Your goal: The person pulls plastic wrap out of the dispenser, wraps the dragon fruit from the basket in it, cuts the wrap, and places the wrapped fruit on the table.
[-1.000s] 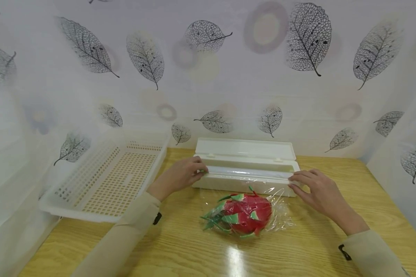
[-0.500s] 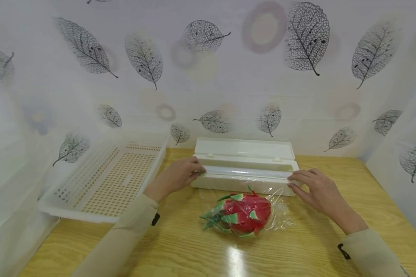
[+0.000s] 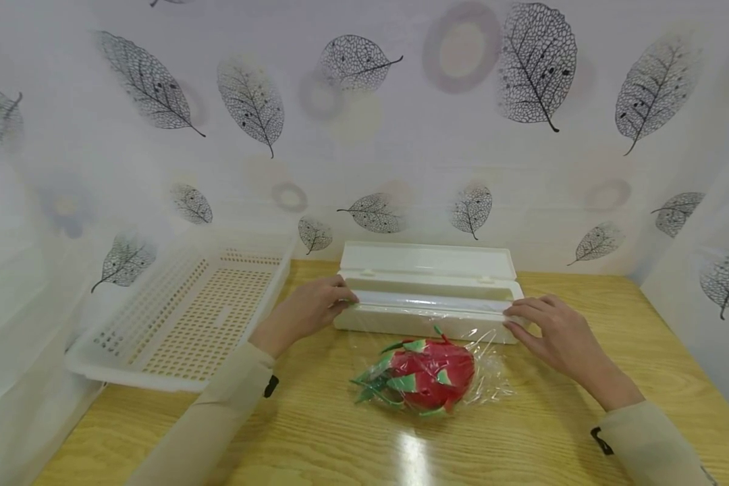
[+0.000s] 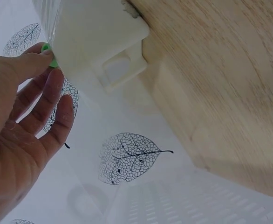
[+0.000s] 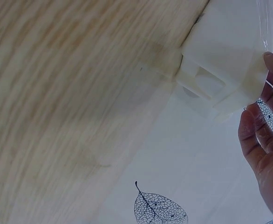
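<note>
A red dragon fruit (image 3: 431, 374) with green scales lies on the table under clear cling film (image 3: 489, 378). Behind it stands a long white cling film box (image 3: 425, 326), its lid raised, with a roll of film (image 3: 425, 302) inside. At the box's left end my left hand (image 3: 312, 307) pinches a small green slider (image 4: 49, 55) between thumb and index finger; the other fingers are loosely bent. My right hand (image 3: 561, 341) grips the front edge at the right end, thumb in front and fingers above, where the film runs over the edge.
A white perforated plastic basket (image 3: 219, 324) stands at the left, near the left forearm. Behind the wooden table (image 3: 510, 445) hangs a white curtain (image 3: 401, 135) with a leaf print, and it also covers both sides.
Hands, box and fruit hold nearly the same places. The whole view has shifted very slightly to the left. The green slider shows less in the head view than a second ago.
</note>
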